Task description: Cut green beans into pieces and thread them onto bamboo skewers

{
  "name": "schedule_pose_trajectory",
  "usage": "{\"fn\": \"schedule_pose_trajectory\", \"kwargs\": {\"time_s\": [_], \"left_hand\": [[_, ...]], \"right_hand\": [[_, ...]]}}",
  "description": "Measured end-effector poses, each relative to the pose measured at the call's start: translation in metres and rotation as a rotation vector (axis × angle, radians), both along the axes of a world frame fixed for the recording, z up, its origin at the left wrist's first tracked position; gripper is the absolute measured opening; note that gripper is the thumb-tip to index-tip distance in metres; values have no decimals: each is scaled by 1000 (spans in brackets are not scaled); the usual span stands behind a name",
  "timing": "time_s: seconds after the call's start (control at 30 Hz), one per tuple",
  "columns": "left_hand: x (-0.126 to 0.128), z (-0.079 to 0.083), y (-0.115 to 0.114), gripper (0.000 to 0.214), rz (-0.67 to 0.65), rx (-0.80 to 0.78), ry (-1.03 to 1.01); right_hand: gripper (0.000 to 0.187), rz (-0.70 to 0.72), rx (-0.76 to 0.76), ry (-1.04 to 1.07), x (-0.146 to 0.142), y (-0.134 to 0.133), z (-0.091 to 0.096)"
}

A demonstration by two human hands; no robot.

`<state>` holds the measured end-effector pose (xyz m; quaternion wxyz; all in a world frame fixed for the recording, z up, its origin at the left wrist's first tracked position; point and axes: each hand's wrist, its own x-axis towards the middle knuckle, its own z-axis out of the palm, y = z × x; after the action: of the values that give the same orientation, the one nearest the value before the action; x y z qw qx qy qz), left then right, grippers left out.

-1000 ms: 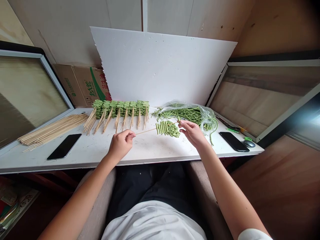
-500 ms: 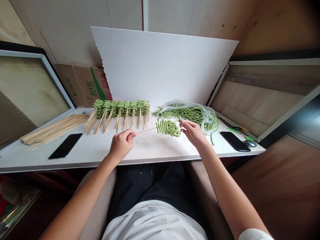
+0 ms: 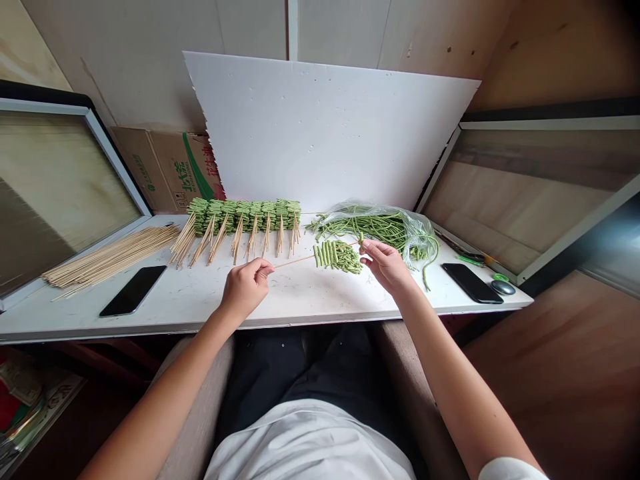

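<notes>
My left hand (image 3: 245, 287) pinches the bare end of a bamboo skewer (image 3: 293, 262) held just above the white table (image 3: 190, 300). Several short green bean pieces (image 3: 336, 256) are threaded side by side on the skewer's right half. At the skewer's tip, my right hand (image 3: 386, 265) pinches one green bean piece (image 3: 361, 241), fingers closed around it. Behind the hands lies a row of finished bean skewers (image 3: 245, 221). A clear plastic bag of long green beans (image 3: 385, 228) lies just beyond my right hand.
A pile of bare bamboo skewers (image 3: 107, 255) lies at the left, with a black phone (image 3: 133, 291) in front. Another black phone (image 3: 472, 283) and a small dark device (image 3: 503, 287) sit at the right. A white foam board (image 3: 325, 127) and a cardboard box (image 3: 165, 167) stand behind.
Almost nothing differs; both hands stay on the skewer and the view has shifted very slightly.
</notes>
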<state>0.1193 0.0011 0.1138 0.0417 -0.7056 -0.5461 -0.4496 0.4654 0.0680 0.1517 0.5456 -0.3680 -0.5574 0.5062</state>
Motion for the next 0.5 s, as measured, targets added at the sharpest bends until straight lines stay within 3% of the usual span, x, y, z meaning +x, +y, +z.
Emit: {"fn": "schedule_pose_trajectory", "kwargs": {"time_s": [0.5], "left_hand": [[1, 2, -2, 23, 29, 27, 52]], "right_hand": [[37, -79, -9, 13, -5, 1, -4]]}}
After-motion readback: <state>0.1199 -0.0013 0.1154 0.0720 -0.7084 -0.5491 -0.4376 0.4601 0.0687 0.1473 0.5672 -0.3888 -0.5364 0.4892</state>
